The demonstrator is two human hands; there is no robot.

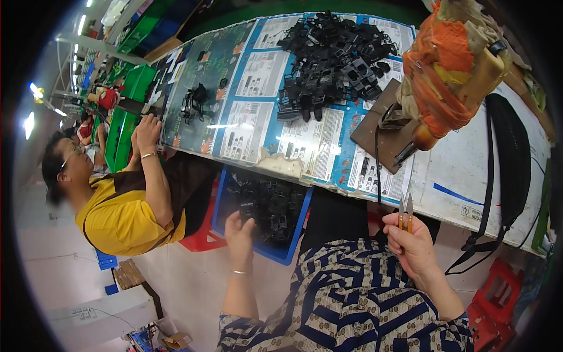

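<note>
My left hand [239, 232] is over the near left edge of a blue bin [288, 258], its fingers curled together. Black plastic parts [272, 214] lie heaped in that bin. Some black shows right at the left fingertips, but I cannot tell whether it is a held part or one in the bin. In my right hand [413, 242], closed around the handles, is a pair of scissors [406, 212] with orange-yellow grips and metal blades pointing away from me. The scissors are just off the table's front edge.
A large pile of black plastic parts [334, 64] covers the far middle of the table [258, 132]; a smaller cluster [194, 104] lies left. An orange-wrapped tool [448, 70] hangs at right above a brown board [384, 132]. A black strap [510, 158] lies there. A person in yellow [126, 214] sits left.
</note>
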